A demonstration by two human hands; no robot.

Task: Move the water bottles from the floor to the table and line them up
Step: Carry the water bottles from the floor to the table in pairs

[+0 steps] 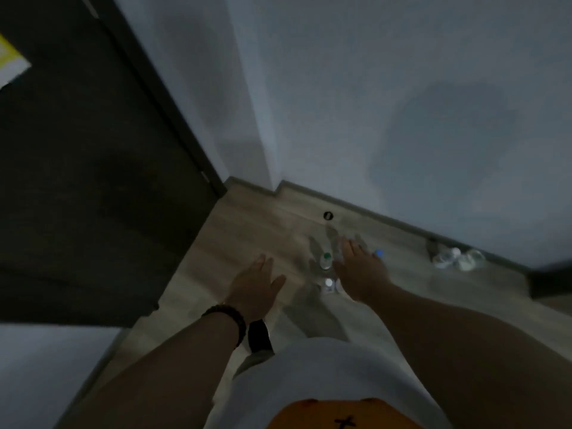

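Head-worn view down over floor (241, 230)

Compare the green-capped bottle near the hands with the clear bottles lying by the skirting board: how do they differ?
The green-capped clear plastic bottle stands upright on the wooden floor; the clear plastic bottles by the skirting board seem to lie on their sides, though blur makes that unsure. The green-capped bottle is right beside the right hand; the ones by the skirting board lie well off to that hand's right, out of immediate reach. Both are transparent and on the floor, not yet on any table.
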